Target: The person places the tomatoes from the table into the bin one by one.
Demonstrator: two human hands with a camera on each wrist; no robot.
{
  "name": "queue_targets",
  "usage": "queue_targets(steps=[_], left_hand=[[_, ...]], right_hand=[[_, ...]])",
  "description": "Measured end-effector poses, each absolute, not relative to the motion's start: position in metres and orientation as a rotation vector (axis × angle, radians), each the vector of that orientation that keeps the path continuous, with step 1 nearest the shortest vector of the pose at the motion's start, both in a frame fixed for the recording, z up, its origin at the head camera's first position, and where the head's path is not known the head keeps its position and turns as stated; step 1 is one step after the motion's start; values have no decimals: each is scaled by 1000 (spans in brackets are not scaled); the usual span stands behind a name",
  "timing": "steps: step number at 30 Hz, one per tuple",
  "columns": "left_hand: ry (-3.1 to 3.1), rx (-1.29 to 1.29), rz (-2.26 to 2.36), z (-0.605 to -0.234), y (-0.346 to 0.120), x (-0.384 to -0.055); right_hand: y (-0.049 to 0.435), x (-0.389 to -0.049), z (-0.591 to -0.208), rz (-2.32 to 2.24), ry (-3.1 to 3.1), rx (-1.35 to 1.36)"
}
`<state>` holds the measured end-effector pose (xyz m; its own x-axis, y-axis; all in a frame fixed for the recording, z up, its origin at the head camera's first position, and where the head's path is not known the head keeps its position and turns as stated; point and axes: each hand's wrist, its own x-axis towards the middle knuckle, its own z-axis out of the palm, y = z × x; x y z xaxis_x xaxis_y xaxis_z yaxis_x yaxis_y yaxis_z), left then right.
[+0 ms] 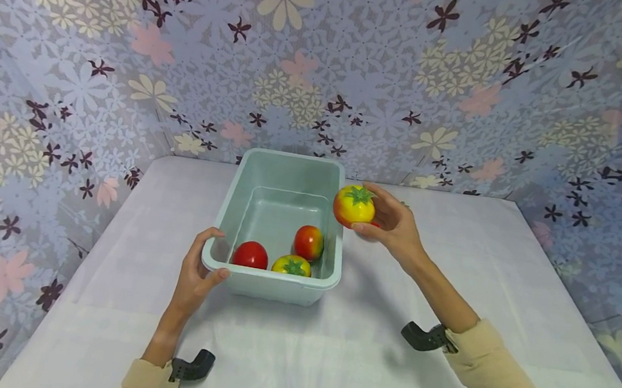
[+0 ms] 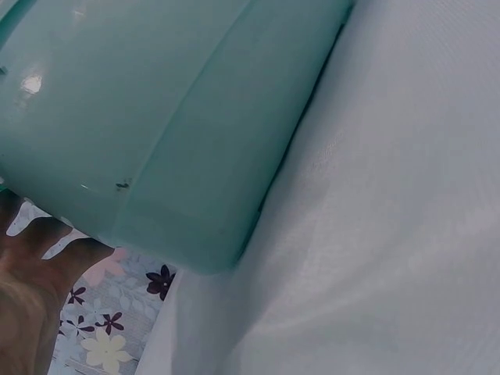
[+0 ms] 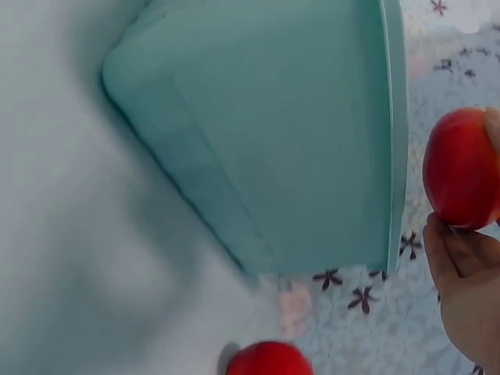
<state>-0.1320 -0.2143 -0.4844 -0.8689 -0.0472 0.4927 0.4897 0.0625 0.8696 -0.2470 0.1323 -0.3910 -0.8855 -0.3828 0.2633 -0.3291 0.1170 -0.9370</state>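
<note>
A pale green plastic bin [image 1: 270, 285] stands on the table, and my left hand [image 1: 197, 274] grips its near left corner, thumb at the front rim. In the left wrist view the bin's wall [image 2: 180, 133] hides part of those fingers. My right hand [image 1: 400, 227] holds a red and yellow toy tomato [image 1: 355, 204] with a green leafy top, just beside the bin's right rim and above the table. Inside the bin lie a red tomato [image 1: 250, 255], a yellow tomato [image 1: 292, 265] with a green top, and a red-yellow round fruit [image 1: 308, 243].
Another red tomato [image 3: 269, 360] sits on the table to the right of the bin, mostly hidden behind my right hand in the head view. A white cloth [image 1: 325, 364] covers the table. Flower-patterned sheeting [image 1: 326, 66] hangs behind and at both sides.
</note>
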Motion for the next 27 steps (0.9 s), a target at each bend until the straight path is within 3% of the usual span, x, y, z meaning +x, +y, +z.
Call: queue_targets(steps=[16, 27], left_hand=[[-1962, -451, -1856, -484, -215, -132], [-1975, -428, -1856, -484, -215, -133]], right_hand=[[98, -251, -392, -1805, 2382, -840], [110, -260, -404, -1857, 2265, -982]])
